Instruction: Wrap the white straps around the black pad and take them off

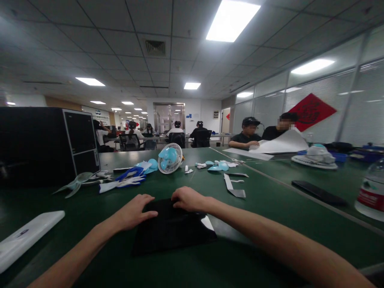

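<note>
A flat, glossy black sheet lies on the green table in front of me. A white patch shows at its right edge, and I cannot tell whether it belongs to the sheet. My left hand rests at the sheet's upper left, its thumb and fingers apart. At the far edge, the curled fingers of my right hand close on the black sheet; their tips are partly hidden.
Beyond my hands stands a small fan, with blue-and-white gloves and paper strips nearby. A black computer case is at left, above a white box. At right are a phone, a bottle and two people handling large paper.
</note>
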Motion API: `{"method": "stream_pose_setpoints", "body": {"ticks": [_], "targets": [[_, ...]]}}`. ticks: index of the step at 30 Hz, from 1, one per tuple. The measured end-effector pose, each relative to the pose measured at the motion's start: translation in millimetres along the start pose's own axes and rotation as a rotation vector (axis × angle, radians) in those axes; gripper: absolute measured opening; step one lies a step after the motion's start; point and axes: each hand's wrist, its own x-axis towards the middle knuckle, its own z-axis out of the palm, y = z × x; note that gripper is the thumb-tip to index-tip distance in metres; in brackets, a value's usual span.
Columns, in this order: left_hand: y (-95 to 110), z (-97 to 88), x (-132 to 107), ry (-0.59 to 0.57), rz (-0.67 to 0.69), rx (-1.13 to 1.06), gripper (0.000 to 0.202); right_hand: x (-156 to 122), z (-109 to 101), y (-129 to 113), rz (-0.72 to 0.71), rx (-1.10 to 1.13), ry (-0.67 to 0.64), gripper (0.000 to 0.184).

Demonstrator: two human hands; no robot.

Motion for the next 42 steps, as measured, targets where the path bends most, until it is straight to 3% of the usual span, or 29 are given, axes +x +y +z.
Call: {"method": "stream_pose_setpoints", "body": {"ticks": [4, 8, 10, 15, 21, 25, 28, 32, 34, 38, 42], "targets": [[1, 3.6, 0, -0.054, -0.015, 0.003, 0.078, 4, 6, 1, 0.021, -0.022, 0.016, 0.033], [-4, 4.6, 1, -0.084, -0.026, -0.022, 0.084, -6, -1, 25, 0.094, -0.067, 0.043, 0.031], [-7, 5.9, 2, -0.085, -0.024, -0.033, 0.084, -18, -8, 46, 0.209, -0.157, 0.071, 0.032], [-11, 9.6, 4, -0.092, -0.03, -0.054, 0.082, -67, -27, 105, 0.654, -0.468, 0.055, 0.04], [-7, 9.9, 5, -0.082, -0.042, -0.051, 0.083, -102, -28, 137, 0.804, -0.382, -0.076, 0.025], [-4, 8.5, 4, -0.095, -0.049, -0.034, 0.083, -104, -34, 139, 0.819, -0.366, -0.063, 0.023], [-4, 8.5, 4, -0.09, -0.044, -0.021, 0.084, -108, -55, 137, 0.843, -0.397, -0.003, 0.027], [-3, 9.0, 4, -0.074, -0.025, -0.014, 0.084, -116, -94, 125, 0.875, -0.441, 0.212, 0.024], [-1, 7.6, 5, -0.054, -0.011, -0.014, 0.081, -119, -109, 114, 0.815, -0.394, 0.339, 0.024], [3, -2.0, 7, 0.159, 0.004, -0.052, 0.067, -117, -115, 90, 0.573, -0.039, 0.514, 0.027], [10, -18.0, 6, 0.42, 0.015, -0.179, 0.059, -106, -97, 66, 0.456, 0.562, 0.472, 0.033]]}}
